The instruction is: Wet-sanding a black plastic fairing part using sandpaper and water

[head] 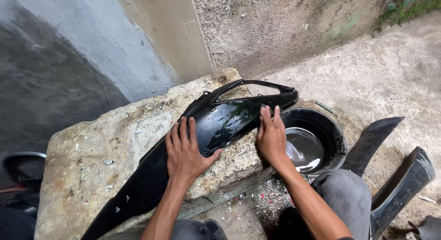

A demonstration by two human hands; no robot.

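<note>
A long black glossy plastic panel point(216, 125) lies aslant on a rough stone slab point(92, 162), running from 7 o'clock up to 1 o'clock. The left hand point(183, 150) lies flat on its middle, fingers spread, gripping nothing. The right hand point(271, 134), also flat and open, presses the panel's right edge at 3 o'clock. The panel looks light, thin, somewhat flexible and wet-slick; its edges and the cut-out loop at the top seem the best holds. A black basin of water point(317, 146) sits just right.
</note>
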